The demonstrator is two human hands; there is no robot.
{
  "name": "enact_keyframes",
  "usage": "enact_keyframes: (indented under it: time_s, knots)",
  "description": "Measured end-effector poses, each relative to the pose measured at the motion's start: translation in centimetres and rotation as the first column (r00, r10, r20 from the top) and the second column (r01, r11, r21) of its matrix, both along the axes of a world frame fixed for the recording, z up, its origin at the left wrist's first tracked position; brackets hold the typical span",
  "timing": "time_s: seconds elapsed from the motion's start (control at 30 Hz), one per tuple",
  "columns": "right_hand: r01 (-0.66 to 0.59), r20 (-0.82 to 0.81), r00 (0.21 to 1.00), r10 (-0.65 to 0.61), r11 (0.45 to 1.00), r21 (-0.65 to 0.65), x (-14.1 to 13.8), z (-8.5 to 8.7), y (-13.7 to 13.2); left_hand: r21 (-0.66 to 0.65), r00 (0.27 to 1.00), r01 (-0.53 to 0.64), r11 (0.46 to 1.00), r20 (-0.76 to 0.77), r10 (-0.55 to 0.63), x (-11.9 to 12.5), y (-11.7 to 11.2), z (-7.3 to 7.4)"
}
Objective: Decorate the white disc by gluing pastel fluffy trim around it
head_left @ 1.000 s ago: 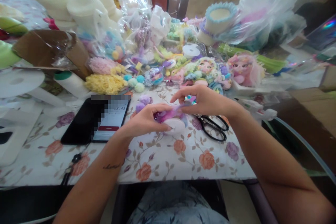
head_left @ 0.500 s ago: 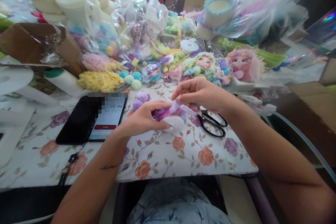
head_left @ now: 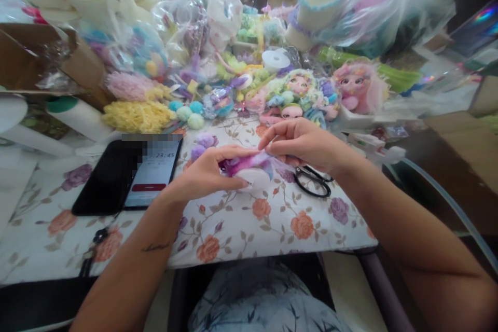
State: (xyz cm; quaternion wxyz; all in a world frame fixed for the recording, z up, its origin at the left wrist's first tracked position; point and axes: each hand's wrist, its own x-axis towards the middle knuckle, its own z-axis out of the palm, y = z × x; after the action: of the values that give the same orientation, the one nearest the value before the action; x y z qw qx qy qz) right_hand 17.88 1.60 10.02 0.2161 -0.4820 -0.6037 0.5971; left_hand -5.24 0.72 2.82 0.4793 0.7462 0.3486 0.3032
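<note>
My left hand [head_left: 204, 172] grips a small soft piece between thumb and fingers. The piece has purple-pink fluff [head_left: 246, 163] on top and a flat white round part [head_left: 257, 179] facing me; I cannot tell its exact kind. Above its far side, the thumb and fingertips of my right hand [head_left: 305, 144] are pinched together at the fluff's upper edge. Black-handled scissors [head_left: 311, 184] lie on the cloth below my right hand. Two purple pom-poms [head_left: 201, 146] rest just beyond my left hand.
A phone [head_left: 151, 176] lies on the flowered tablecloth [head_left: 233, 228] at the left. Behind are yellow yarn [head_left: 138, 116], pom-poms [head_left: 189, 112], a white ribbon spool [head_left: 276, 59], a pink-haired doll [head_left: 360, 85] and bagged supplies. Cardboard boxes [head_left: 459, 150] stand at the right.
The view has shifted slightly, so the scene sits a little further left. My left hand's fingers have straightened along the fluff; my right hand stays pinched beside it.
</note>
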Motion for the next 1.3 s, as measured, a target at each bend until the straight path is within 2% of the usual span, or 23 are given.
enact_keyframes:
  time_s: [0.2, 0.3, 0.47, 0.57, 0.7, 0.93, 1.2, 1.3]
  knots:
    - [-0.049, -0.002, 0.999, 0.050, 0.999, 0.020, 0.8, -0.9, 0.0, 0.019, 1.000, -0.003, 1.000, -0.026, 0.003, 0.0, 0.0, 0.0]
    - [-0.102, 0.067, 0.993, 0.097, 0.991, 0.088, 1.0, -0.9, -0.1, 0.009, 1.000, -0.009, 1.000, -0.024, 0.009, 0.1, 0.0, 0.0]
    - [-0.225, 0.253, 0.955, 0.154, 0.933, 0.282, 0.9, 0.1, 0.0, -0.016, 1.000, -0.013, 1.000, -0.015, 0.013, 0.3, 0.0, -0.1]
    - [-0.284, 0.340, 0.927, 0.161, 0.893, 0.351, 0.5, 0.4, 0.1, -0.031, 1.000, -0.020, 0.999, -0.019, 0.020, 0.4, 0.0, -0.1]
    - [-0.294, 0.412, 0.904, 0.113, 0.865, 0.407, -0.1, 0.3, 0.3, -0.049, 1.000, -0.018, 0.999, -0.022, 0.017, 0.4, 0.0, 0.0]
    - [-0.320, 0.495, 0.865, 0.081, 0.850, 0.419, -0.5, 0.2, 0.2, -0.047, 1.000, 0.007, 0.999, -0.020, -0.008, 0.3, 0.0, -0.2]
    - [-0.305, 0.433, 0.893, 0.119, 0.869, 0.389, -0.6, 0.6, 0.4, -0.064, 1.000, 0.012, 0.998, -0.015, -0.013, 0.4, 0.0, -0.1]
    - [-0.292, 0.443, 0.889, 0.119, 0.892, 0.346, -0.5, 0.5, 0.3, -0.066, 1.000, 0.011, 0.998, -0.022, -0.013, 0.4, 0.0, -0.2]
